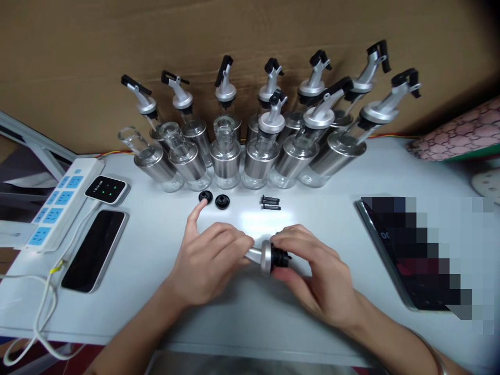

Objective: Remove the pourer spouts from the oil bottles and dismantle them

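Note:
Above the front of the table, both hands hold one silver pourer spout [266, 258] lying sideways. My left hand [214, 260] grips its narrow silver neck, with the little finger stretched out toward a black rubber stopper [205, 197]. The fingers of my right hand [320, 276] close round the black stopper end of the spout. A second black stopper [222, 201] lies beside the first. Small black strips [271, 203] rest to their right. Behind stand glass bottles with steel sleeves; three at the front left, such as this open bottle [225, 161], have no spout.
Several bottles with spouts [260, 161] stand in two rows before a cardboard wall [250, 36]. At left lie a power strip [64, 203], a small Wi-Fi device [107, 189], a phone [96, 250] and a white cable [49, 297]. A partly blurred tablet-like device [406, 255] lies at right.

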{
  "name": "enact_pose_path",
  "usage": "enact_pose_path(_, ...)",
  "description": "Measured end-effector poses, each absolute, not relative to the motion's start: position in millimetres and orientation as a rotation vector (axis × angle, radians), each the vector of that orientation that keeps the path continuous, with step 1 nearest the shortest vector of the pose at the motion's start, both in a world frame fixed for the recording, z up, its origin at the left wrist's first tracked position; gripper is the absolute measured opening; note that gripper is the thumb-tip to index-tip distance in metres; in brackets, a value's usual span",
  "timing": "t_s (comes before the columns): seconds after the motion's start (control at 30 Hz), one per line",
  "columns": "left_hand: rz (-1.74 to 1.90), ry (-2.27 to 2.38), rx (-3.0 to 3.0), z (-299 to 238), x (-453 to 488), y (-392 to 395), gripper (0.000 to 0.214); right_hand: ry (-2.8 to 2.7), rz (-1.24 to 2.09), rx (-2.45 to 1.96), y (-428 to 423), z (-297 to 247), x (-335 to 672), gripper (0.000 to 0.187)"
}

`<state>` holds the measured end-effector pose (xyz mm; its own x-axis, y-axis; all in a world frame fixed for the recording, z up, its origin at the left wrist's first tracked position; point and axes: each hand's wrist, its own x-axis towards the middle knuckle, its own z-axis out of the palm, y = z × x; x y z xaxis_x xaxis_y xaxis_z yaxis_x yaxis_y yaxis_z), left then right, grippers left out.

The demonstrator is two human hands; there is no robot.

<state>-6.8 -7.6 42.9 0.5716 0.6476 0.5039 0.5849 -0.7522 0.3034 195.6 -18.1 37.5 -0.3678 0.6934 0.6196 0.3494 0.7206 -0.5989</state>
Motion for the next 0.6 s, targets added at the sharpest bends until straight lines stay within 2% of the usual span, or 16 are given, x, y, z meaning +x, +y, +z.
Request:
enact_pose_path(0.23, 1.056, 1.075, 2.85, 46, -9, -7, 0.027, -2.0, 0.526, -0.709, -20, 43, 195, 0.029)
enact_pose_path(0.4, 1.128, 1.0, 2.971, 57, -13, -10, 0.026, -2.008, 0.511, -0.65, -23, 47, 193, 0.019)
enact_pose_path(0.6, 1.073, 0.986, 3.053, 64, -21, -9, 0.027, -2.048, 0.461, -0.594, -22, 48, 191, 0.019)
